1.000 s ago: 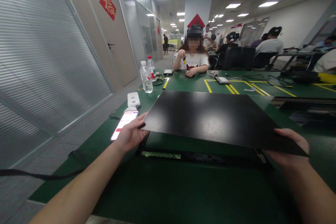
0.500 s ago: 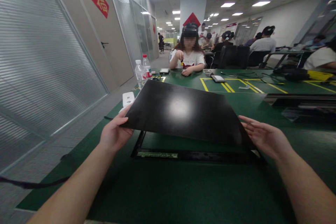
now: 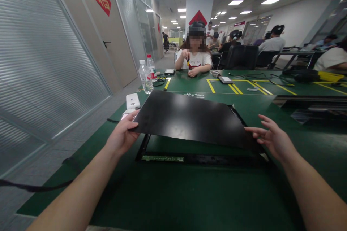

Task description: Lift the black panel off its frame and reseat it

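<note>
A thin, glossy black panel, like a screen sheet, is tilted over a black rectangular frame on the green table. My left hand pinches the panel's left edge between thumb and fingers, holding that side up. The panel's right end sits low, by the frame's right side. My right hand has its fingers spread, one fingertip at or very near the panel's right edge. A green circuit strip lies along the frame's near side. The panel hides much of the frame.
Beyond the panel's left stand two plastic bottles and a white device. Across the green table a person works with a small yellow-handled tool. Dark panels lie at the right; cables and a yellow tray are behind them.
The panel's far edge and left side have come down closer to the frame, uncovering the frame's far right corner. My right hand's fingers have spread apart; my left keeps its hold.
</note>
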Motion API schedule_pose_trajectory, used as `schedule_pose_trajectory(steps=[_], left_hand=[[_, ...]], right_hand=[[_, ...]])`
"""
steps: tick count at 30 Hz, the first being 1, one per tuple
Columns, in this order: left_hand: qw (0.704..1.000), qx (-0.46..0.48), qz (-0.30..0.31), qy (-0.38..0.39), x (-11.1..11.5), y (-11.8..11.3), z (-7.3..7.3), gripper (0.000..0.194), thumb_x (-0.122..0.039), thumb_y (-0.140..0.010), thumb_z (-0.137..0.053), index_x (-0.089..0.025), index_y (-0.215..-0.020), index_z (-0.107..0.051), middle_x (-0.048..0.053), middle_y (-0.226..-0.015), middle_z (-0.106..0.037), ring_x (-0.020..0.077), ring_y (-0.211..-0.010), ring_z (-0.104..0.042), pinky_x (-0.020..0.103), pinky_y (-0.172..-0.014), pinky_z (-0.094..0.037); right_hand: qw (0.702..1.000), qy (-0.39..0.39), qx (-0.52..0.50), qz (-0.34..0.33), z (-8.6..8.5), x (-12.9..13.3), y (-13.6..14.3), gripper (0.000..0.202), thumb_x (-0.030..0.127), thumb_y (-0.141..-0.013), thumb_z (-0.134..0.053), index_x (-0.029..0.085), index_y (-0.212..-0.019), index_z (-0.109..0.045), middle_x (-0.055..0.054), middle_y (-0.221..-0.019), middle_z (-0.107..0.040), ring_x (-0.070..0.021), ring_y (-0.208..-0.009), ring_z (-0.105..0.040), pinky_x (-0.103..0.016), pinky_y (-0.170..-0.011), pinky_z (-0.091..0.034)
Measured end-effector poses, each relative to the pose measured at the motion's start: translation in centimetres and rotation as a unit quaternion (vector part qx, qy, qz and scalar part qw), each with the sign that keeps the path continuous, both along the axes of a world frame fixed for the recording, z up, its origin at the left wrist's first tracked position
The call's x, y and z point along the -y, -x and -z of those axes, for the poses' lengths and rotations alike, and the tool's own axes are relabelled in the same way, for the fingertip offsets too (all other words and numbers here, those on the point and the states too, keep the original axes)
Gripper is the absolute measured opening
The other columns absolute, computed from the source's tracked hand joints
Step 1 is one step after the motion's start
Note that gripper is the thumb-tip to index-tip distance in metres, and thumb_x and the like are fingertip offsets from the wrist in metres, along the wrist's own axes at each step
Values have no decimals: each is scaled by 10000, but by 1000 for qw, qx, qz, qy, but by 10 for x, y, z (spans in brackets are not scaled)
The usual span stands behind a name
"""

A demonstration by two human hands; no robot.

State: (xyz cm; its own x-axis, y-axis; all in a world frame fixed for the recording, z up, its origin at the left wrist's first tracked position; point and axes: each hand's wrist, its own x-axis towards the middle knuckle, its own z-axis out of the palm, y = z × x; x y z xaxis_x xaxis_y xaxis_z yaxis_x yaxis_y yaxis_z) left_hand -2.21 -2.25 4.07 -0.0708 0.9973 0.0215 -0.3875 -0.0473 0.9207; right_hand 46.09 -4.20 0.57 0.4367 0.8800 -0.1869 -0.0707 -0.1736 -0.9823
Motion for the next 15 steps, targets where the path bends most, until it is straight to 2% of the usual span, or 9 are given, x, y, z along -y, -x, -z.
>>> schedule_pose_trajectory(steps=[3,7,15], left_hand=[[1000,5,-16,20,1,-1,1,514,-115,-531,-843,-144,-1044,-826,68,-1012,-825,197,-850,-726,229,-719,-627],[999,-2,-31,37,1,-3,0,551,-103,-463,-846,-158,-1009,-802,50,-969,-817,186,-815,-712,228,-685,-616],[998,-38,-20,44,2,-9,2,571,-117,-451,-837,-200,-1011,-771,23,-940,-812,196,-763,-705,255,-624,-582]], right_hand=[[1000,12,-12,3,-1,0,2,753,463,-848,-622,318,-1568,-457,-114,-860,-824,-192,-522,-501,-244,-413,-343],[1000,29,-9,1,0,-2,3,695,475,-856,-611,300,-1512,-465,-122,-825,-811,-162,-468,-396,-223,-397,-268],[1000,24,6,9,7,-5,-6,676,540,-861,-608,295,-1474,-461,-132,-799,-803,-145,-436,-357,-208,-395,-238]])
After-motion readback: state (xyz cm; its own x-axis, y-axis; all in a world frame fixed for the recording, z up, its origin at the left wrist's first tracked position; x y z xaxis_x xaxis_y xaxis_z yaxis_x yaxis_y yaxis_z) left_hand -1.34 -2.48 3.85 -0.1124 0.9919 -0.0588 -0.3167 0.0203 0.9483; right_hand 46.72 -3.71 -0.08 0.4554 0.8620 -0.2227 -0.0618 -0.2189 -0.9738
